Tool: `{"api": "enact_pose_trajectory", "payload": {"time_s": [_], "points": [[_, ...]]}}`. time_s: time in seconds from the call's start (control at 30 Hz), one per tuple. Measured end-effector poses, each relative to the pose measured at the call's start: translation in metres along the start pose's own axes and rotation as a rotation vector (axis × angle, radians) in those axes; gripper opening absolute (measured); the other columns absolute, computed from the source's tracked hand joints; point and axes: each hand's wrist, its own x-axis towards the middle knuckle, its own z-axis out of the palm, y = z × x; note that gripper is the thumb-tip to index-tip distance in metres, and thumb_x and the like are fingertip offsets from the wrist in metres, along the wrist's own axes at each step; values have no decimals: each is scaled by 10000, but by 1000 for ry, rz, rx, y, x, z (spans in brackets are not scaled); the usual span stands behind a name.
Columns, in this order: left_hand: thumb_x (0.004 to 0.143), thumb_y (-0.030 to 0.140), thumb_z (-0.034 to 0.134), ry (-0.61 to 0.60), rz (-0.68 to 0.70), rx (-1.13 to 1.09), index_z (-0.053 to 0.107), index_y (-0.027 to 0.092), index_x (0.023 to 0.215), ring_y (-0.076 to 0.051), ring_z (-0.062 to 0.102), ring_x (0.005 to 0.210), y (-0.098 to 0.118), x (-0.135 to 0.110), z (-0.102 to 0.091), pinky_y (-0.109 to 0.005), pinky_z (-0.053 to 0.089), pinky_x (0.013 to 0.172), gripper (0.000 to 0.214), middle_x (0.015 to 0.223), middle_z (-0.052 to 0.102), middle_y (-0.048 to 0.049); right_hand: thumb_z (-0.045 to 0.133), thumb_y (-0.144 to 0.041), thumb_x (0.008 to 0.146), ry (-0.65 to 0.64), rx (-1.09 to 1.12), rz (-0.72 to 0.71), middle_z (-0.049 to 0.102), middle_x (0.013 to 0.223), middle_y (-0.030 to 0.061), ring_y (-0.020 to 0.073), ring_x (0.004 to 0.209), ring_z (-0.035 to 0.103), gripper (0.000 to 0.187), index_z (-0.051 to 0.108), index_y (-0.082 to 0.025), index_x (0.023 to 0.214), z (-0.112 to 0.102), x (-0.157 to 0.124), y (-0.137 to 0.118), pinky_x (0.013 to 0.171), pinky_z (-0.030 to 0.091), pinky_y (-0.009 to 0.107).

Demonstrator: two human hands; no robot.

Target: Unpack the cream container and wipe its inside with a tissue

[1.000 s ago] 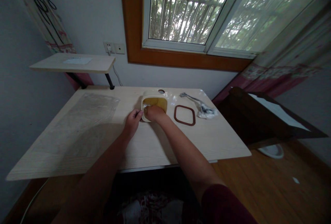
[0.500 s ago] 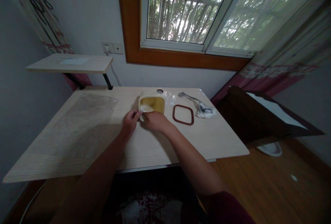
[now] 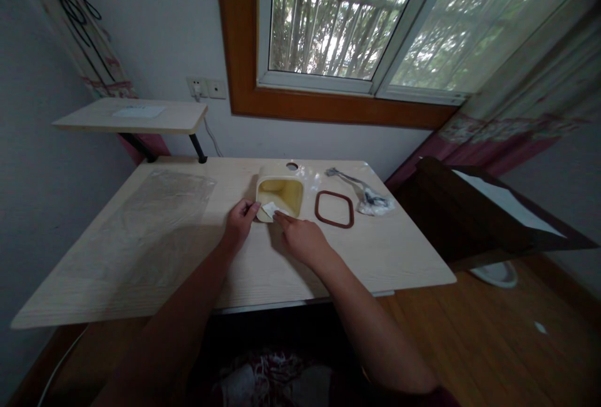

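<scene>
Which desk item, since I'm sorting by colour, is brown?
The squarish ring, alone in brown, between the cream container and the greyish bagged bundle.

Both forearms (image 3: 354, 313) bare, reaching over the table's (image 3: 394, 257) near edge and angled inward. Left hand (image 3: 240, 222) around mid-table, thumb and fingers drawn together in a pinch. Right hand (image 3: 303, 238) near it, back of hand up, index finger stretched toward the left hand; remaining fingers partly hidden.
</scene>
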Motion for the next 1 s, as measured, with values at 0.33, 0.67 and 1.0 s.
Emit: {"api": "enact_pose_trajectory", "payload": {"time_s": [0.33,0.67,1.0], "points": [[816,520,669,-7,-1,-43,574,201,751,-131,556,613,-5,3,0,-236,456,587,339,646,571,29,384,-233,975,44,40,4,380,1618,173,297,1058,725,575,391,-176,1546,11,12,-16,842,601,436],[861,511,635,100,46,-9,592,200,777,-128,533,594,-8,10,-16,-238,434,581,325,640,570,29,394,-242,981,190,228,-80,417,1606,141,263,1242,637,561,424,-134,1531,26,43,-34,1030,523,376],[861,506,645,102,55,-1,577,201,773,-125,533,599,-8,11,-23,-237,426,591,325,643,559,33,437,-206,957,202,417,-169,561,1495,124,213,1319,574,525,502,-131,1472,26,58,-27,1111,446,328]]}}
